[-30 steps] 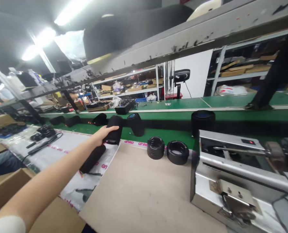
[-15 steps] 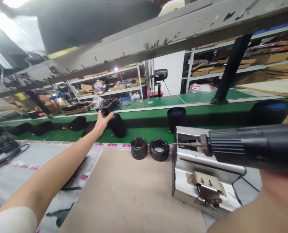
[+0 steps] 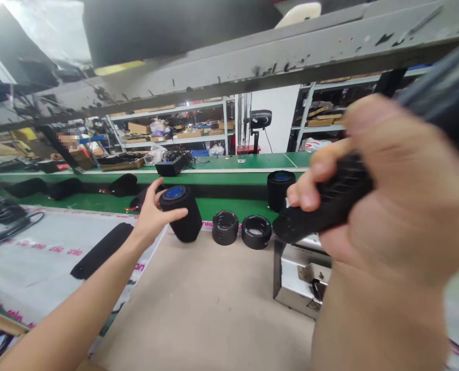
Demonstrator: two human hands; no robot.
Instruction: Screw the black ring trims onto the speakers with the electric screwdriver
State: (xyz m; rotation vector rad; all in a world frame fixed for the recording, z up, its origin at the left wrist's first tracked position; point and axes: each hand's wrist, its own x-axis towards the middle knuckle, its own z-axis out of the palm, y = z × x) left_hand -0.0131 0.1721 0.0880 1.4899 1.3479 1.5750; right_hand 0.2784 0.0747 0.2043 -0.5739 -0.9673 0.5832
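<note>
My left hand [image 3: 152, 212] is closed round a black fabric-covered cylinder with a blue disc on top [image 3: 183, 219], which looks like a small speaker. Its thumb lies across the near side. The cylinder tilts slightly at the far left corner of the brown board [image 3: 198, 309]. Close to the camera, my right hand [image 3: 399, 190] is wrapped round a black electric screwdriver [image 3: 330, 193], blurred in part, its bit out of sight. Two black ribbed rings [image 3: 225, 228] stand side by side between the hands. The metal screw feeder [image 3: 291, 281] is partly hidden behind my right forearm.
Another blue-topped cylinder [image 3: 281, 190] stands on the green belt [image 3: 237, 206]. Several dark fabric pieces [image 3: 65, 189] lie along its left part. A long black piece [image 3: 102, 251] rests on the white printed sheet [image 3: 51, 257]. A grey beam [image 3: 214, 77] crosses overhead.
My left hand has brought the cylinder nearer, from the belt to the board's edge. My right hand has swung into view, turning the screwdriver from level to body-up, right.
</note>
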